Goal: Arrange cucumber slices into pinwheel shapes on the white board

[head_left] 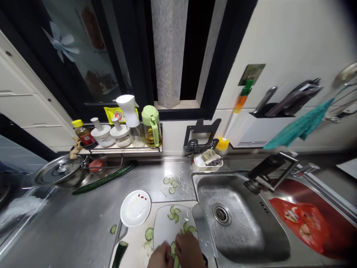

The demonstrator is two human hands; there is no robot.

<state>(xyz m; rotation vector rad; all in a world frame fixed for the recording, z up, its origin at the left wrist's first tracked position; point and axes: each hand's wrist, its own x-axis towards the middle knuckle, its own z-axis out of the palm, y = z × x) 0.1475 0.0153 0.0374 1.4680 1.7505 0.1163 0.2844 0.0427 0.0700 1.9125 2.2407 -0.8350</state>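
At the bottom centre, my left hand (161,256) and my right hand (189,251) work close together over a white square plate (161,227). The fingers of my right hand close on the edge of a cucumber slice (173,247). My left fingers are bent and pressed together; what they pinch is too small to make out. Farther up the plate, several thin slices lie fanned like petals (173,214), and another fan (187,227) sits partly behind my right hand. Under the plate is a pale cutting board (136,242), with a cut cucumber piece (120,253) on its left.
A round white dish (135,208) holding small red bits overlaps the board's corner. Loose cucumber slices (171,182) and a whole cucumber (104,179) lie on the steel counter (83,223). To the right is the sink (240,208), with a faucet (267,171) and red bag (304,223).
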